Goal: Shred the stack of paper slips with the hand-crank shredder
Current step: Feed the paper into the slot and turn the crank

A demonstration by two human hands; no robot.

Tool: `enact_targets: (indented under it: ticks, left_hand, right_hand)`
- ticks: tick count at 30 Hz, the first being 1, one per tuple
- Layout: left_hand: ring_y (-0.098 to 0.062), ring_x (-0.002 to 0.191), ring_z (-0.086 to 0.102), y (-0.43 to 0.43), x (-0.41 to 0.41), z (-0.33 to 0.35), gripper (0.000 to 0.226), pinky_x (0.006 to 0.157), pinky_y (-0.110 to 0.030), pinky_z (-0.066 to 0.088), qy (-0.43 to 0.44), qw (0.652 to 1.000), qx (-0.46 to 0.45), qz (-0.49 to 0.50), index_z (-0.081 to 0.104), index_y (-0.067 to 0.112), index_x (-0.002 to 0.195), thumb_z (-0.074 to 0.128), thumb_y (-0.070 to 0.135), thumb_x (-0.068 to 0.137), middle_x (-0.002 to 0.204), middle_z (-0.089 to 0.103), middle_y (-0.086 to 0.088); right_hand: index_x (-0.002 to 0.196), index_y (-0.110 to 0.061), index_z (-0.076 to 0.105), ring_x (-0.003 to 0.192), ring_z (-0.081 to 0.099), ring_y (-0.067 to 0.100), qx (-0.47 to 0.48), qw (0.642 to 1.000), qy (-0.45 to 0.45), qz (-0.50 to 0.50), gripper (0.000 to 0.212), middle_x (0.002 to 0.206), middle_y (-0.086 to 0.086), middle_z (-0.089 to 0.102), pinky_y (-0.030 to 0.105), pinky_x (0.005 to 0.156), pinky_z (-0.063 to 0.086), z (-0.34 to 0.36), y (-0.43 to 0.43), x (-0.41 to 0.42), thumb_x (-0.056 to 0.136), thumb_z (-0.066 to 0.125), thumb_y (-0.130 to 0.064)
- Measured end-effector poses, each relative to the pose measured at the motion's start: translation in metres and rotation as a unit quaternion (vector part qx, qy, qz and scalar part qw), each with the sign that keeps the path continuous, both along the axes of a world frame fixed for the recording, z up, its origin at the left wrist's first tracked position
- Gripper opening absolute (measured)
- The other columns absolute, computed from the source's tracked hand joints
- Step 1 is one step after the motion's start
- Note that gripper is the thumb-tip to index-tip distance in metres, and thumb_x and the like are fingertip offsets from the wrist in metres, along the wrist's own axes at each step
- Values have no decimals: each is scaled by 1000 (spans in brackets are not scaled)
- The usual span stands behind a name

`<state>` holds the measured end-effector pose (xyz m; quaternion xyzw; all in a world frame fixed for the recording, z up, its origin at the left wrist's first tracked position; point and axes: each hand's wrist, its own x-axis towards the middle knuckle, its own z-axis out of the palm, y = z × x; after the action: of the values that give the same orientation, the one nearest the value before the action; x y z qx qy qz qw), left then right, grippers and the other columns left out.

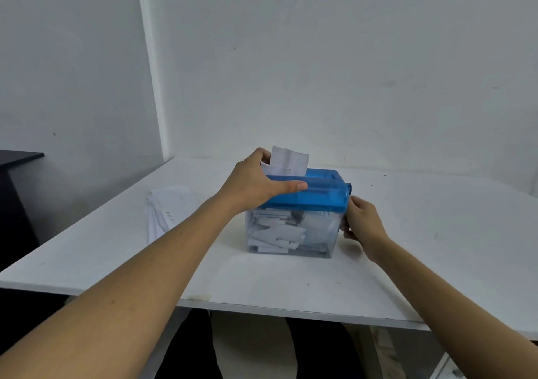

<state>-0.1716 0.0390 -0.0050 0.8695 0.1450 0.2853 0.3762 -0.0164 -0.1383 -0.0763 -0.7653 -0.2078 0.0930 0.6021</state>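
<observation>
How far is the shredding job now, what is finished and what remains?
Done: the clear bin already holds many cut pieces. In hand: slips stand in the slot, left hand gripping the blue lid, right hand at the crank side. Left: the stack on the table.

On the table (pixel 436 247) the shredder (pixel 308 195) stands midway across, toward the back edge, a slip (pixel 288 159) upright in its top and shreds (pixel 279 233) inside below. The stack of slips (pixel 166 207) lies to its left, near the left edge.
</observation>
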Motion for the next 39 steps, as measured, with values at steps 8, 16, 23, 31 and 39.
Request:
enact_targets:
  ticks: [8,16,23,31,39]
  left_hand:
    - [-6,102,55,0,0,2,91,73,-17,44,1,1000,-3,-6,51,26,123,78,74,51,116,58,12]
    - [-7,103,55,1,-1,6,92,81,-23,51,32,999,1,-22,51,27,121,74,75,46,113,57,13]
    - [-13,112,56,4,0,3,89,91,-28,51,26,999,6,-18,54,30,122,75,76,48,125,58,8]
    - [-9,113,52,2,0,1,83,77,-12,40,4,1000,-5,-25,53,28,119,75,71,52,121,57,13]
    - [-6,110,53,3,0,-1,75,79,-14,42,0,1000,-1,-25,53,27,119,79,66,61,115,57,16]
  right_hand:
    - [84,-6,62,55,47,16,-88,989,-8,116,45,60,4,52,29,55,42,23,-58,-37,104,45,-43]
    - [79,-4,57,54,42,18,11,961,-76,267,47,60,3,46,26,51,40,90,-78,-26,84,65,-50]
    - [96,-14,62,59,52,16,102,982,-103,125,26,83,4,62,25,52,44,98,-27,13,97,62,-41]
    - [96,-10,58,58,54,13,19,986,-167,23,34,82,4,65,21,49,48,72,1,28,102,53,-43]
    - [96,-9,57,61,52,14,-78,983,-164,3,37,78,4,60,22,50,45,67,5,26,103,48,-44]
